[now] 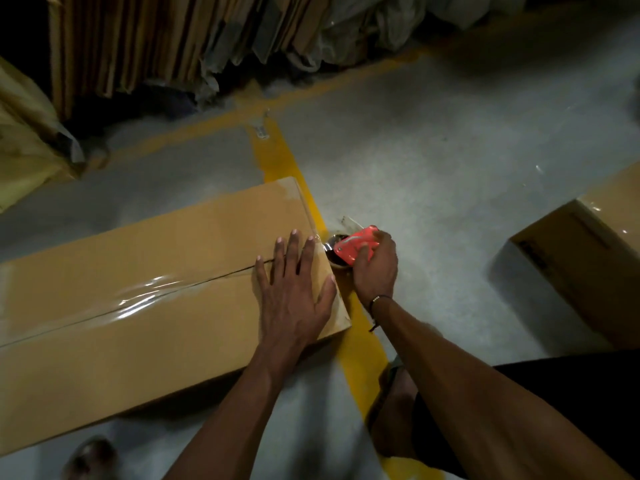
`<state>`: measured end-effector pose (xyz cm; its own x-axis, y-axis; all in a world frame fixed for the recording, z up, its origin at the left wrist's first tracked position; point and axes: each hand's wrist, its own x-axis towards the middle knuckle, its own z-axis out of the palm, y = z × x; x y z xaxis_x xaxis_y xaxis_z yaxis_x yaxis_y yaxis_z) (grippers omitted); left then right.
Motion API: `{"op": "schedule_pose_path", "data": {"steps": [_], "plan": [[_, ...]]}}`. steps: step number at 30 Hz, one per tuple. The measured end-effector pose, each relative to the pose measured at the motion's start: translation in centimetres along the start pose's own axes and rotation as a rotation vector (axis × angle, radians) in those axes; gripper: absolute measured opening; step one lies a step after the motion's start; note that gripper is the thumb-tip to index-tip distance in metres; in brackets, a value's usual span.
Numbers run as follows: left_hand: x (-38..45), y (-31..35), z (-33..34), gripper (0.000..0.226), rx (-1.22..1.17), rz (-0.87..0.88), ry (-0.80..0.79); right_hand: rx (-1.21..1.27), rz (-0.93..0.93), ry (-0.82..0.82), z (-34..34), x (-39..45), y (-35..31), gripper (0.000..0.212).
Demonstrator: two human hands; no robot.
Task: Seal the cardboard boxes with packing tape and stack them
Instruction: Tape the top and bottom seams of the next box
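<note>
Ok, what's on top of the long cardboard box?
Clear tape along the centre seam of the long brown cardboard box, and the flat left hand; the seam beneath the hand is hidden.

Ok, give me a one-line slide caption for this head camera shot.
Left hand flat on the long cardboard box while the right hand pulls the red tape dispenser past its end.

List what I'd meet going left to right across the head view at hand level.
Long cardboard box → left hand flat on its taped seam → red tape dispenser gripped by right hand → bare floor → second cardboard box.
</note>
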<state>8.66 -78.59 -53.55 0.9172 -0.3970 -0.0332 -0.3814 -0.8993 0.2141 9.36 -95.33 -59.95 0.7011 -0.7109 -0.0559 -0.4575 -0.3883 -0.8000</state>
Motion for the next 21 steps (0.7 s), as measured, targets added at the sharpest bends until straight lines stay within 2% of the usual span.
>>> {"op": "schedule_pose_path", "data": {"steps": [4, 6, 9, 11, 14, 17, 19, 21], "plan": [[-0.1, 0.0, -0.5, 0.081, -0.008, -0.042, 0.002, 0.152, -0.257, 0.047, -2.0, -1.5, -7.7, 0.029], [-0.2, -0.2, -0.7, 0.084, -0.03, -0.079, -0.007, 0.125, -0.361, -0.035, -2.4, -2.5, -9.9, 0.033], [-0.7, -1.1, -1.0, 0.078, -0.056, -0.126, 0.007, -0.035, -0.258, -0.276, -1.2, -4.5, -10.1, 0.049], [-1.3, -2.2, -1.4, 0.072, -0.071, -0.178, 0.036, -0.098, -0.175, -0.348, -0.3, -5.9, -9.2, 0.051], [-2.7, -4.8, -2.3, 0.072, -0.065, -0.175, 0.082, -0.091, -0.158, -0.347, -0.2, -6.4, -8.4, 0.048], [-4.3, -8.2, -2.9, 0.071, -0.046, -0.185, 0.104, -0.093, -0.066, -0.432, -0.2, -5.1, -8.9, 0.05], [-5.2, -9.8, -3.4, 0.071, -0.042, -0.212, 0.125, -0.146, 0.012, -0.466, -0.5, -4.5, -9.5, 0.062], [-5.8, -11.0, -3.8, 0.071, -0.051, -0.237, 0.139, -0.287, -0.068, -0.345, -0.8, -4.6, -10.4, 0.078]]}}
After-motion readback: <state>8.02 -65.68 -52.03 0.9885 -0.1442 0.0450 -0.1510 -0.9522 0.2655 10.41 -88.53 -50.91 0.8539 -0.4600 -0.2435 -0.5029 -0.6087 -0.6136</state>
